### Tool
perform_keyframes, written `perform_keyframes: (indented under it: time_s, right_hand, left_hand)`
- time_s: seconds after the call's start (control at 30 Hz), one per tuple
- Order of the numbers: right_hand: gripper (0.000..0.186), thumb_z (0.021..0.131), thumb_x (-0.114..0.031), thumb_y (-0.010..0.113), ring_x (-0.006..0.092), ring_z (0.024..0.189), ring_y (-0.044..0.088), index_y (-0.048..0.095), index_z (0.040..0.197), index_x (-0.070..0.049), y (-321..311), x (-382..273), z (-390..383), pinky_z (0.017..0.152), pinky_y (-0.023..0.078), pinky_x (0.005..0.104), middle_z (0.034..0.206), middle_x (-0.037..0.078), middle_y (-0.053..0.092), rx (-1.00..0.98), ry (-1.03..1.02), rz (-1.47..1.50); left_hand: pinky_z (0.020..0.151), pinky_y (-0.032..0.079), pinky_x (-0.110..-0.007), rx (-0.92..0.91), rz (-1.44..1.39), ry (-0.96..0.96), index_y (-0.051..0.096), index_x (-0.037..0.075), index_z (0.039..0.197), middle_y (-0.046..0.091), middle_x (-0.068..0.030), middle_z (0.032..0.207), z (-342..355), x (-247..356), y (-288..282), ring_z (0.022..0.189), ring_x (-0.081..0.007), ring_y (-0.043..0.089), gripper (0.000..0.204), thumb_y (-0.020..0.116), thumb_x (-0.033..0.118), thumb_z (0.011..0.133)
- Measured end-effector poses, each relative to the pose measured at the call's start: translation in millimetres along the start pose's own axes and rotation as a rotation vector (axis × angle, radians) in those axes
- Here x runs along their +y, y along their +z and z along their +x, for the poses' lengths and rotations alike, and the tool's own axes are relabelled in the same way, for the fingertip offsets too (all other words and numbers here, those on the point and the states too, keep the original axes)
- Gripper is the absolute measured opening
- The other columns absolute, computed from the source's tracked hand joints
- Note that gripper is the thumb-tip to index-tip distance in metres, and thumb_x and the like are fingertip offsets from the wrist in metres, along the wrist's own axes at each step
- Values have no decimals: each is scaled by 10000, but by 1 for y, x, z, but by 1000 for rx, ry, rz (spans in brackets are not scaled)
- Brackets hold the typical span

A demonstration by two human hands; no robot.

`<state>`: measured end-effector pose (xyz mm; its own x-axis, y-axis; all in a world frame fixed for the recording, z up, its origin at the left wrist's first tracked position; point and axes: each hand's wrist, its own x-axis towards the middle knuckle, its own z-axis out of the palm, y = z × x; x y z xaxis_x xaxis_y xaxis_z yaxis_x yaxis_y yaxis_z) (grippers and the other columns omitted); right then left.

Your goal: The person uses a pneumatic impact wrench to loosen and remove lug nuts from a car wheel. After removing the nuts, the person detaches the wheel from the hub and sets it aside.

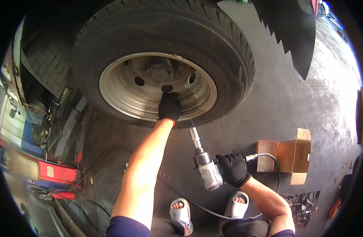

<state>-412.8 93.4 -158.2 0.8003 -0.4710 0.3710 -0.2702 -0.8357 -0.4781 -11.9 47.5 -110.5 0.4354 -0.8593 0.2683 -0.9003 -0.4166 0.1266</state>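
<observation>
A large tyre with a silver steel rim fills the upper middle. My left hand, in a black glove with a red cuff, reaches into the rim below the round hub, by a dark hole; its fingers are too hidden to tell open or closed. Below and right of the tyre, my right hand, also gloved, is closed on a silver and black impact wrench. A long socket on it points up toward the tyre, and a grey air hose leads from its handle.
An open cardboard box and red box lie right, above a tool case. Red equipment and metal beams stand left. A dark serrated flap overhangs at top right. My feet in light sandals are below.
</observation>
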Motion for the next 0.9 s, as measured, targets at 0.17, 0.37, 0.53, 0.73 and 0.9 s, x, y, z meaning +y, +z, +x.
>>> perform_keyframes:
  time_s: [0.17, 0.37, 0.53, 0.73, 0.9]
  right_hand:
    - [458, 794, -191, 733, 357, 841, 702, 696, 1234, -71, -6, -8, 12, 769, 524, 497, 896, 155, 724, 22, 4, 15]
    - [461, 815, -149, 699, 391, 893, 689, 682, 1263, -40, -14, -16, 30, 799, 522, 495, 951, 172, 724, 12, 19, -12]
    - [452, 817, -137, 720, 393, 898, 686, 686, 1258, -44, -23, -28, 42, 823, 530, 498, 962, 160, 723, 103, 4, 49]
    - [428, 815, -138, 713, 399, 913, 696, 703, 1233, -50, -57, -48, 58, 826, 537, 491, 969, 166, 736, 90, -82, -12]
    - [515, 797, -220, 783, 418, 1003, 718, 684, 1273, -51, -82, -73, 104, 893, 556, 494, 1075, 205, 752, 139, -76, -22]
  left_hand:
    - [862, 555, -399, 106, -630, -351, 763, 25, 1145, 747, -125, 1051, -38, -1, -15, 979, -268, 686, 263, 689, 183, 948]
    - [678, 502, -279, -122, -1168, -488, 726, -10, 1142, 681, -27, 865, -161, -60, -105, 764, -115, 620, 171, 694, 67, 993]
    - [625, 474, -293, 247, -1070, -809, 709, 29, 896, 673, -26, 793, -290, -200, -99, 720, -104, 604, 95, 671, 89, 959]
    - [692, 573, -496, 8, -31, -1028, 804, 77, 916, 783, -145, 826, -435, -304, 59, 774, -351, 760, 258, 658, 289, 905]
    - [775, 580, -517, 32, 46, -1077, 793, 82, 893, 770, -172, 924, -483, -330, 154, 884, -411, 745, 261, 700, 314, 818]
